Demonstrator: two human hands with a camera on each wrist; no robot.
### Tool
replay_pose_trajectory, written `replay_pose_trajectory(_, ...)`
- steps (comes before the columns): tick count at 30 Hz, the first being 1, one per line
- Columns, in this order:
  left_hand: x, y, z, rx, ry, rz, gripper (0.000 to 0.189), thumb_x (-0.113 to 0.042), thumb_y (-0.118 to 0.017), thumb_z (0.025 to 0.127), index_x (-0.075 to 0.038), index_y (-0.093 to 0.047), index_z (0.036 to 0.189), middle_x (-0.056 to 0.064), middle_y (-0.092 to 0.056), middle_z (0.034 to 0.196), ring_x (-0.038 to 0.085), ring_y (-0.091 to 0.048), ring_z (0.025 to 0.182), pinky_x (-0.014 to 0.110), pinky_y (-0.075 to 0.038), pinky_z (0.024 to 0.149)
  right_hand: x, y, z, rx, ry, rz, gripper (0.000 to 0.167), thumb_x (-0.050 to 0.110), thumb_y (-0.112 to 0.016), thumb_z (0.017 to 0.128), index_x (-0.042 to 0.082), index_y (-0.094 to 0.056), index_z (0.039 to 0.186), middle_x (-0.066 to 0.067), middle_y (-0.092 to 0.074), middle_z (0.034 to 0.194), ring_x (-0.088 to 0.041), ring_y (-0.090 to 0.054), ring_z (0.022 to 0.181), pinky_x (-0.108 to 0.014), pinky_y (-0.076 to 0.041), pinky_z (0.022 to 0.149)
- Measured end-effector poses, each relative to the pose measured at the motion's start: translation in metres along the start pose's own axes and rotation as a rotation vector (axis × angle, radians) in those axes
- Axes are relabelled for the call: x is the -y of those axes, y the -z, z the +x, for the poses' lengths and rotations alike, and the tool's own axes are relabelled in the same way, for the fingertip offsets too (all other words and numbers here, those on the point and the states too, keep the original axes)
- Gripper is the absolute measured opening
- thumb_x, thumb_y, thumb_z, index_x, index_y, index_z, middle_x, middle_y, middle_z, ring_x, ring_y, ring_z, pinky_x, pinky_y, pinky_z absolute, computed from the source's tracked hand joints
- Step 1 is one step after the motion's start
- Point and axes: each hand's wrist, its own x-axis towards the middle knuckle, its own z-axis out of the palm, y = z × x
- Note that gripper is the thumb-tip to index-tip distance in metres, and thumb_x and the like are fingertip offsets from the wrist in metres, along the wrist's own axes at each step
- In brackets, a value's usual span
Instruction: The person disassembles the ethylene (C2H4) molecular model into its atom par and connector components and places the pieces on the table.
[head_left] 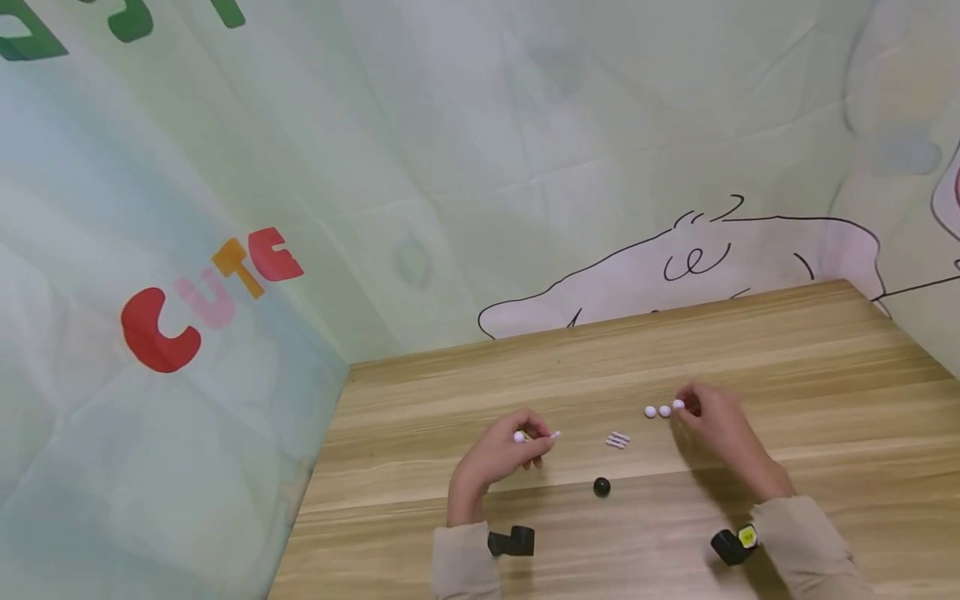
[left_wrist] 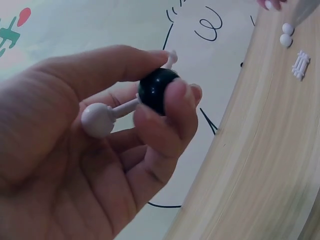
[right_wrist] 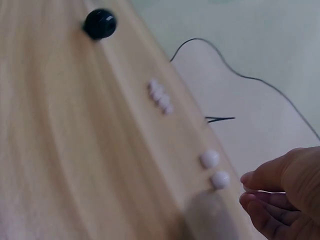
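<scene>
A glossy black ball [left_wrist: 152, 89] contrasts with the plain white ball [left_wrist: 96, 121] and white rod [left_wrist: 125, 107] joined to it; a second black ball [head_left: 602, 487], white balls [head_left: 665, 412] and white rods [head_left: 618, 440] stand out against a light-brown bench [head_left: 420, 475] streaked with darker woodgrain. Plain beige sleeves [head_left: 465, 565] flank black wrist devices [head_left: 517, 542], one showing a yellow label [head_left: 747, 537]. A pale green backdrop [head_left: 420, 133] bears red, pink, orange and green letters [head_left: 138, 329].

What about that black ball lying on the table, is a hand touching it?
No, the black ball lies on the table apart from the left hand and the right hand.
</scene>
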Motion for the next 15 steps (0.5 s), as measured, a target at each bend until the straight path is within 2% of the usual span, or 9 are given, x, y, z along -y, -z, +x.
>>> replay_pose_trajectory(6,0.0,-0.004,0.0,-0.011,0.003,-0.029,0.015,-0.015,-0.069,0.088,-0.004,-0.065,0.098,0.007,-0.066,0.09,0.011,-0.064,0.072,0.042,-0.056,0.073,-0.013,-0.011,0.001,0.022,-0.022,-0.058,0.007,0.0,-0.063,0.085,-0.004,-0.063,0.09,-0.011,-0.06,0.079,-0.022,-0.053,0.073,-0.035,-0.043,0.064)
replay_pose_trajectory(12,-0.002,-0.007,0.001,0.012,-0.01,0.017,0.017,-0.008,-0.069,0.086,-0.004,-0.067,0.102,0.007,-0.065,0.088,0.01,-0.056,0.076,0.023,-0.049,0.066,-0.018,-0.017,0.002,0.003,-0.005,-0.084,0.007,0.001,-0.064,0.085,-0.003,-0.063,0.09,-0.011,-0.059,0.08,-0.023,-0.052,0.075,-0.036,-0.042,0.065)
replay_pose_trajectory(15,-0.003,-0.008,0.001,0.017,-0.004,0.009,0.017,-0.006,-0.068,0.086,-0.004,-0.067,0.103,0.007,-0.065,0.087,0.01,-0.056,0.076,0.02,-0.047,0.065,-0.02,-0.018,0.002,-0.004,0.004,-0.08,0.007,0.0,-0.064,0.084,-0.003,-0.062,0.09,-0.011,-0.059,0.081,-0.024,-0.052,0.077,-0.037,-0.042,0.066)
